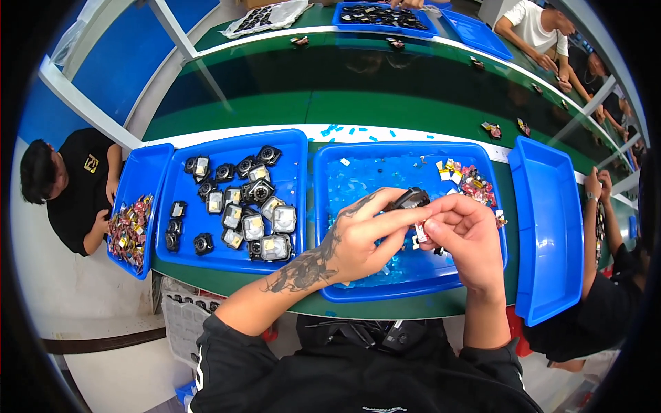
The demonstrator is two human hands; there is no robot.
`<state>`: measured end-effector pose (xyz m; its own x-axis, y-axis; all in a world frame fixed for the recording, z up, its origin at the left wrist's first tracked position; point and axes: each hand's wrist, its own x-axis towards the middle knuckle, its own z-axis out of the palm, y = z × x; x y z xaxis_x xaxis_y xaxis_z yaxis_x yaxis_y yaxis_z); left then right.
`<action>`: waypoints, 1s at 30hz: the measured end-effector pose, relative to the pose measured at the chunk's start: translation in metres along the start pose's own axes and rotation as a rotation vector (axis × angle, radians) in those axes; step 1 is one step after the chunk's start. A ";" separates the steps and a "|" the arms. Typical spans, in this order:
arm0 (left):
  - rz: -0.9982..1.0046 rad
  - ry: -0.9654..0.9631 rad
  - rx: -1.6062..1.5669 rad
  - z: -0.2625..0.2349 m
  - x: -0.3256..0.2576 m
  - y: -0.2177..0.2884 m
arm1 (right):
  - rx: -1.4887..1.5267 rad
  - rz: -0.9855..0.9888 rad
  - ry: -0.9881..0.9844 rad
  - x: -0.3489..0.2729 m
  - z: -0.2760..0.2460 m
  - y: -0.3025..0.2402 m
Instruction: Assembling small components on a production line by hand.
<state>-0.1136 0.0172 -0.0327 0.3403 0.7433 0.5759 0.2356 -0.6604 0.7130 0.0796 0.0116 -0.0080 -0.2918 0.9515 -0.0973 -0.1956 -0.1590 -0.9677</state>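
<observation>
My left hand [361, 237] grips a small black camera-like device [410, 199] over the middle blue tray [385, 288]. Just to its right, my right hand [468, 241] pinches a small white and red piece [420, 233] against the device's underside. The two hands touch each other above the tray. Small colourful parts [471, 182] lie in the tray's far right corner. Most of the device is hidden by my fingers.
A blue tray [227, 258] to the left holds several black devices [241, 206]. Further left, a narrow blue bin [141, 172] has colourful parts; an empty one [551, 234] stands right. A green conveyor belt [330, 82] runs behind. People sit at both sides and far right.
</observation>
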 end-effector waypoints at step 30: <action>-0.679 -0.276 -0.488 0.002 -0.003 -0.002 | -0.465 -0.230 0.136 -0.018 0.004 0.014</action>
<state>-0.1134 0.0164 -0.0365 0.4907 0.8648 -0.1065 0.0729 0.0810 0.9940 0.0782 -0.0093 -0.0183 -0.1600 0.9785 0.1298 0.2040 0.1614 -0.9656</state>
